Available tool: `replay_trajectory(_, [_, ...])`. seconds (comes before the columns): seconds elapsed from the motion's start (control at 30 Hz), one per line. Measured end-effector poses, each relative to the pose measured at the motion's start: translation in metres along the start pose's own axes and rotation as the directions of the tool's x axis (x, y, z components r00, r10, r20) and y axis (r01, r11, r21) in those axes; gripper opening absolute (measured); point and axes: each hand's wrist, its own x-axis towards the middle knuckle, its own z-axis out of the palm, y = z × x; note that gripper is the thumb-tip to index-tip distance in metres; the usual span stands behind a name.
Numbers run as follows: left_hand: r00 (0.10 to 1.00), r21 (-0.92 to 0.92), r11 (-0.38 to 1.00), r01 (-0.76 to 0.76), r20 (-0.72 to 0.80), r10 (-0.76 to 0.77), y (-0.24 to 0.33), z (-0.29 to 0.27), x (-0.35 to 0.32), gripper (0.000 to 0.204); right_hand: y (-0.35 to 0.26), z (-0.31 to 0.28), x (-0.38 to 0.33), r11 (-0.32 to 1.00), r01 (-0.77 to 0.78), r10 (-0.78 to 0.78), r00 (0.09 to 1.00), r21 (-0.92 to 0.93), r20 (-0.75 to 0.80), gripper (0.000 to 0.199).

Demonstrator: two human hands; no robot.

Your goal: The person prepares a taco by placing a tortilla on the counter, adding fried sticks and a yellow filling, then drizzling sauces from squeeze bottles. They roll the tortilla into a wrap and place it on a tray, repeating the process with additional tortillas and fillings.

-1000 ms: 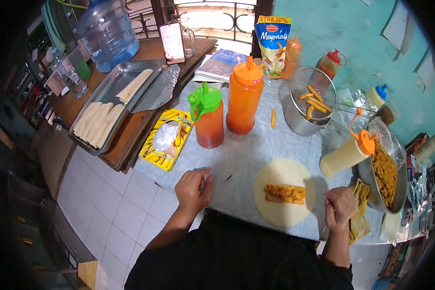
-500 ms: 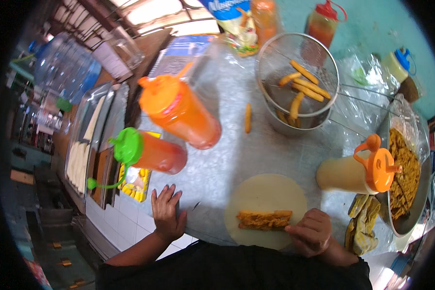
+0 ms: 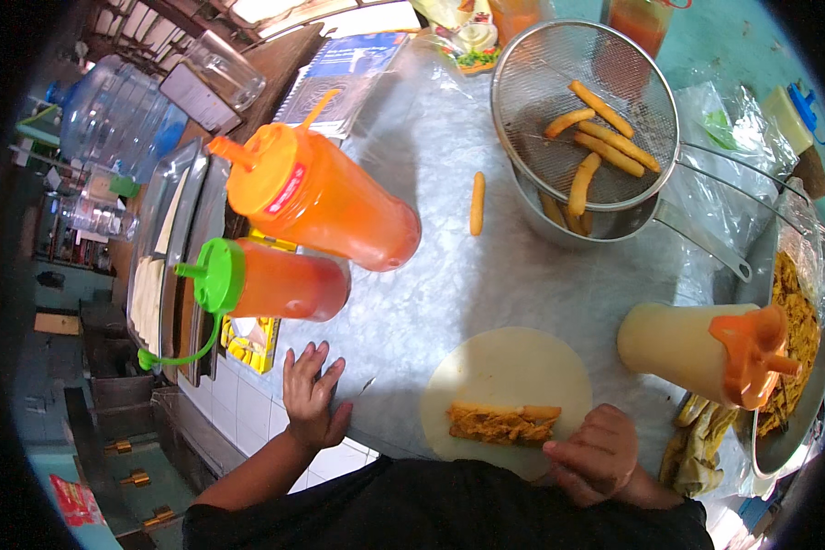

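Observation:
A round, pale wrapper sheet [image 3: 504,357] lies flat at the near edge of the table. Across its lower half sits a strip of shredded orange-brown filling [image 3: 500,427] with a fried stick [image 3: 533,412] along its far side. My right hand [image 3: 596,449] is curled closed at the right end of the filling, over the sheet's edge. Whatever its fingers may hold is hidden. To the left, apart from the sheet, my left hand [image 3: 312,399] rests at the table's edge with spread fingers and holds nothing.
A mesh strainer [image 3: 541,73] with several fried sticks rests on a metal pot [image 3: 605,234]. Orange-capped [image 3: 339,202] and green-capped [image 3: 289,280] sauce bottles stand left. At right are a cream-coloured sauce bottle [image 3: 678,348], a filling pan [image 3: 820,394] and a cloth [image 3: 701,458].
The view has shifted, so the bottles, strainer and pan sit differently in the picture. Both hands, the sheet and the filling stay in nearly the same arrangement.

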Motion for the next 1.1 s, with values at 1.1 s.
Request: replay_trajectory(1.1, [0.988, -0.019, 0.999, 0.029, -0.154, -0.031, 0.006, -0.002, -0.007, 0.043, -0.025, 0.020, 0.008, 0.938, 0.175, -0.179, 0.984, -0.300, 0.012, 0.032])
